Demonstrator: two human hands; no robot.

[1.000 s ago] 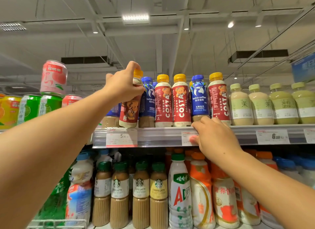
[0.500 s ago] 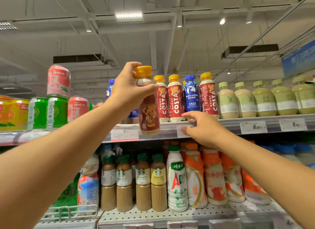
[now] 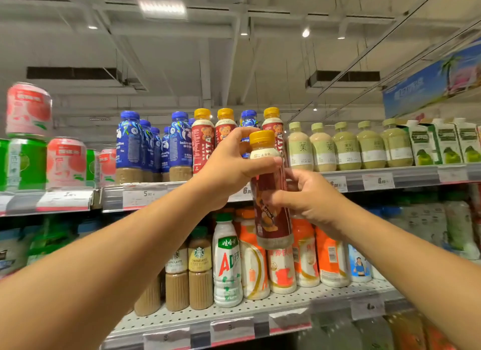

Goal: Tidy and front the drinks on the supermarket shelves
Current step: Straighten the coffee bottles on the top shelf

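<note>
A red Costa bottle (image 3: 270, 214) with a yellow cap hangs in the air in front of the top shelf (image 3: 406, 180). My left hand (image 3: 229, 165) grips its neck just under the cap. My right hand (image 3: 309, 196) curls round the middle of its body from the right. Behind them on the shelf stand three more red Costa bottles (image 3: 203, 141), with blue Luckin coffee bottles (image 3: 130, 146) to their left. Another blue bottle is partly hidden behind my left hand.
Pale green tea bottles (image 3: 346, 146) and white cartons (image 3: 445, 141) fill the top shelf's right. Red and green cans (image 3: 65, 162) stack at the left. The lower shelf (image 3: 286, 303) holds Starbucks bottles (image 3: 200, 269), a white AD bottle (image 3: 226, 261) and orange-white bottles (image 3: 330, 258).
My left hand has carried the Costa bottle off the shelf, rightward and toward me. My right hand left the shelf edge and took hold of the bottle's body.
</note>
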